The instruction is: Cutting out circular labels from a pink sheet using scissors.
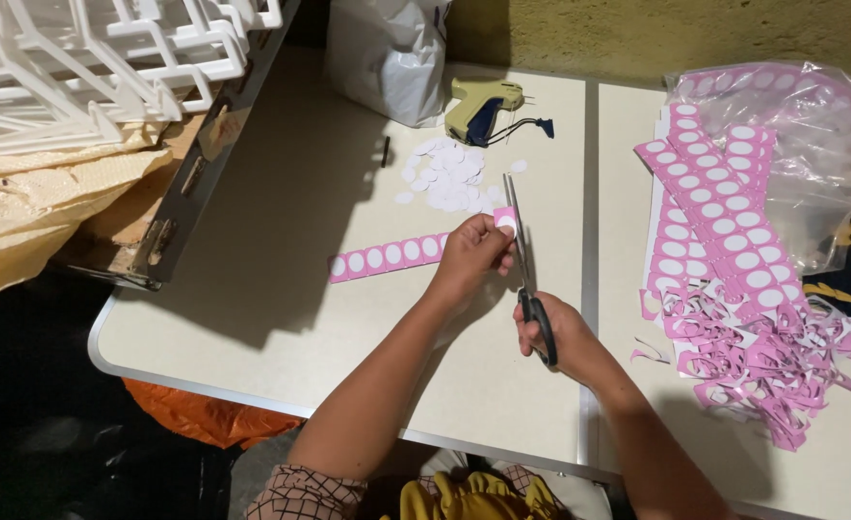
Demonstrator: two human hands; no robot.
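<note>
left hand (471,255) pinches the end of a long pink paper strip with white ovals (387,257), mid-frame on the pale surface (281,318). right hand (558,332) grips black-handled steel scissors (522,260), blades at the strip's end oval. to cut clean: likely feed the strip, turn paper not blades. pile of cut white paper ovals (449,176) just above; pink offcut scraps (762,366) at right.

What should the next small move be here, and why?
Probably close the scissors around the end circle. The left hand pinches the pink strip at its end, the right hand holds the handles, and the blades stand at that circle; cut circles are piled just beyond.
</note>
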